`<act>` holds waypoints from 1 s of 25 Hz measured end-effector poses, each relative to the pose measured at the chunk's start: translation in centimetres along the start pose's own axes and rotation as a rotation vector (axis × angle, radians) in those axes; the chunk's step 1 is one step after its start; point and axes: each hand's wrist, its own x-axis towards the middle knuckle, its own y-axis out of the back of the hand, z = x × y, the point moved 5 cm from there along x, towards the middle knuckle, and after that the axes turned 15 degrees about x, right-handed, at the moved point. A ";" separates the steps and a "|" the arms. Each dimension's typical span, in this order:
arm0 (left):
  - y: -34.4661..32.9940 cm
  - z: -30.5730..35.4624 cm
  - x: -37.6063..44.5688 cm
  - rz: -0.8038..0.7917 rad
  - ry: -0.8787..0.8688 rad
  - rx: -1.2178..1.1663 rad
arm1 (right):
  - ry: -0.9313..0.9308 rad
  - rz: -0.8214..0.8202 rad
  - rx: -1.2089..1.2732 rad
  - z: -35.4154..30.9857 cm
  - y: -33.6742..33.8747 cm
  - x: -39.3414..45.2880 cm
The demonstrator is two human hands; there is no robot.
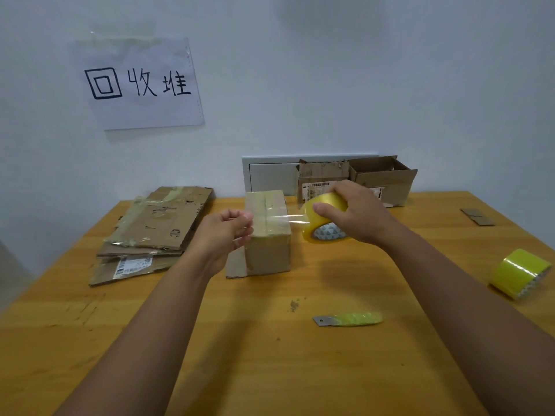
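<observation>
the step in hand looks like sealing the small cardboard box (267, 250): a strip of clear tape (276, 219) is drawn out taut just above its closed top, across the centre seam. the right hand (357, 214) is curled round the yellow tape roll (322, 219); the left hand (225, 235) pinches the free end between thumb and fingertips. the box stands on the wooden table (270, 355), between both hands. next, i judge, the strip must be lowered flat onto the lid, pressed down, then cut. the utility knife (348, 320) lies nearer the person. a second tape roll (516, 273) sits far right, flattened cardboard (159, 226) left, two open boxes (381, 178) behind; nothing blocks the way.
</observation>
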 end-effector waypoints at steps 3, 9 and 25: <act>0.6 0.0 1.0 0.062 -0.017 0.107 | -0.049 -0.042 -0.063 0.3 -0.5 1.0; 1.3 -0.9 2.0 0.120 0.001 0.232 | -0.123 -0.159 -0.109 0.9 -2.6 1.8; 0.7 -2.5 1.7 0.425 -0.072 0.676 | -0.184 -0.231 -0.100 2.7 -5.7 1.9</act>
